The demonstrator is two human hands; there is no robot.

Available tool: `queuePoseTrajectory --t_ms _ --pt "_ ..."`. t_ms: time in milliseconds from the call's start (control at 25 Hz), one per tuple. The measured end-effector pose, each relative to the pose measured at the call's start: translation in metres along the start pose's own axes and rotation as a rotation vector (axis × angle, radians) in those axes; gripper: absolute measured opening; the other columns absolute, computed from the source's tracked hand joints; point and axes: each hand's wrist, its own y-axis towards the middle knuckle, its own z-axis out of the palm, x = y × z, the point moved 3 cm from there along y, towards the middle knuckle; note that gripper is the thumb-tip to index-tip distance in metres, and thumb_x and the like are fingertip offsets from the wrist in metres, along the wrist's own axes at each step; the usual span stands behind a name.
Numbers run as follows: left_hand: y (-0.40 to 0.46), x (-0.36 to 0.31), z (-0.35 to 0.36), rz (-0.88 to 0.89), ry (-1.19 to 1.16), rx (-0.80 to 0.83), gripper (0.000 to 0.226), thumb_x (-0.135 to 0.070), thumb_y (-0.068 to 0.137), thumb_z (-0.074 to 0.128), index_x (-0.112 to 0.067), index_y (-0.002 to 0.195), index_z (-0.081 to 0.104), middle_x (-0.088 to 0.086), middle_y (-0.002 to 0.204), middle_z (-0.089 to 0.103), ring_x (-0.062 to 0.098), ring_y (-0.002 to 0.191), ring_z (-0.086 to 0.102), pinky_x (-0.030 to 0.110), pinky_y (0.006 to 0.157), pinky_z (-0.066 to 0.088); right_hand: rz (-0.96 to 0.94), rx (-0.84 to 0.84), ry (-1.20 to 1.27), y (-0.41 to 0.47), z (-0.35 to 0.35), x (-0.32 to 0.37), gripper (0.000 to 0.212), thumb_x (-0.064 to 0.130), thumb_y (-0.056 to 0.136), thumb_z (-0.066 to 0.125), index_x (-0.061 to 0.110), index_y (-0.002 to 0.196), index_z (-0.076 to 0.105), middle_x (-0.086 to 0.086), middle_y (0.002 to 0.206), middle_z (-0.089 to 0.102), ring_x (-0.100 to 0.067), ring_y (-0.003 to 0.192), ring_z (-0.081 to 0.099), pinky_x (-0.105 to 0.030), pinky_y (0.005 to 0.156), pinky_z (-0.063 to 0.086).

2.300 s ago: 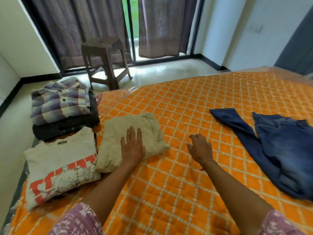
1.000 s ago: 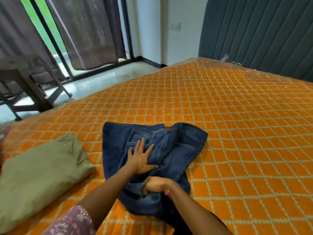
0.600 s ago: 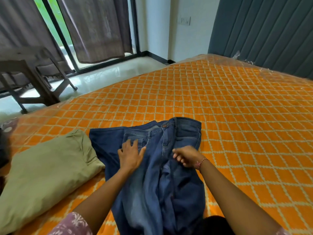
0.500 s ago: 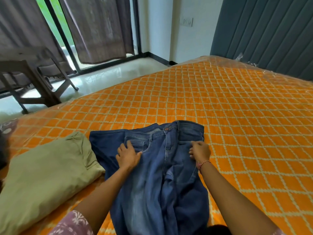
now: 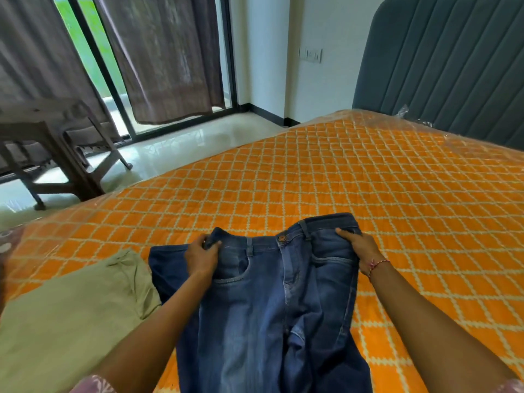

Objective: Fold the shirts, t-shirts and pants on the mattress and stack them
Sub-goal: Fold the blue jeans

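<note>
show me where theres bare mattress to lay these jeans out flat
Bare: the mattress beyond the jeans up to the headboard, and right of the right hand. Crowded: left of the left hand, where the folded khaki garment lies beside the jeans.

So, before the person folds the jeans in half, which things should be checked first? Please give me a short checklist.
1. Left hand grips the waistband of the jeans: ok.
2. Right hand grips the other waistband corner: ok.
3. Waistband spread flat, button facing up: ok.
4. Legs laid straight: cannot tell, they run out of view below.
5. Free mattress beyond the jeans for folding: ok.
6. Jeans clear of the folded khaki garment: not ok, one dark part lies against it.
</note>
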Motion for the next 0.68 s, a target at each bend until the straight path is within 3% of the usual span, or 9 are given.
queuePoseTrajectory --t_ms 120,240,320,400,480,560,680 --pt "0.005 -0.038 -0.048 0.232 0.036 -0.105 0.015 -0.014 0.092 0.059 -0.005 0.080 0.061 0.009 0.072 0.056 0.023 0.071 0.050 0.033 0.059 0.030 -0.170 -0.065 0.007 -0.017 -0.003 0.026 0.025 0.008 0.087 0.065 -0.005 0.108 0.062 -0.022 0.112 0.062 -0.021 0.071 0.059 -0.029 0.056 0.053" --pt "-0.001 -0.066 -0.088 0.311 0.003 -0.149 0.010 -0.012 0.094 0.056 -0.007 0.092 0.065 0.008 0.082 0.060 0.021 0.078 0.053 0.032 0.066 0.038 -0.153 0.115 0.009 -0.041 0.008 0.049 0.024 0.008 0.091 0.060 -0.002 0.112 0.060 -0.016 0.104 0.065 -0.024 0.074 0.063 -0.024 0.051 0.056" --pt "-0.008 -0.078 -0.109 0.178 -0.269 -0.068 0.013 -0.002 0.092 0.054 -0.009 0.100 0.062 0.009 0.083 0.062 0.024 0.080 0.057 0.033 0.068 0.047 -0.051 0.296 -0.001 -0.066 0.017 0.066 0.027 0.005 0.091 0.057 -0.002 0.117 0.059 -0.015 0.097 0.070 -0.028 0.078 0.067 -0.032 0.059 0.059" --pt "-0.015 -0.087 -0.130 -0.075 -0.577 0.119 0.017 0.005 0.089 0.055 -0.006 0.101 0.059 0.010 0.075 0.067 0.026 0.067 0.064 0.033 0.058 0.055 -0.027 0.465 -0.113 -0.098 0.026 0.086 0.027 0.002 0.087 0.058 0.001 0.114 0.061 -0.014 0.094 0.072 -0.029 0.081 0.069 -0.037 0.066 0.060" --pt "-0.030 -0.095 -0.150 -0.206 -0.671 0.330 0.013 0.003 0.090 0.053 -0.005 0.097 0.061 0.009 0.071 0.071 0.021 0.057 0.068 0.031 0.052 0.058 -0.076 0.536 -0.166 -0.127 0.031 0.099 0.025 0.006 0.081 0.063 0.004 0.106 0.065 -0.014 0.096 0.072 -0.029 0.082 0.070 -0.038 0.069 0.060" --pt "-0.044 -0.102 -0.174 -0.142 -0.643 0.367 0.014 0.001 0.091 0.054 -0.002 0.101 0.062 0.006 0.077 0.072 0.017 0.058 0.069 0.028 0.055 0.059 -0.164 0.475 -0.110 -0.148 0.028 0.113 0.017 0.011 0.082 0.065 0.004 0.098 0.066 -0.016 0.098 0.070 -0.026 0.076 0.071 -0.035 0.065 0.060" --pt "-0.055 -0.112 -0.210 0.026 -0.655 0.185 0.024 -0.007 0.094 0.054 -0.001 0.116 0.060 0.008 0.086 0.070 0.016 0.066 0.067 0.028 0.063 0.057 -0.359 0.214 -0.113 -0.162 0.009 0.135 0.014 0.018 0.086 0.067 0.005 0.090 0.066 -0.021 0.105 0.066 -0.026 0.074 0.065 -0.033 0.059 0.056"
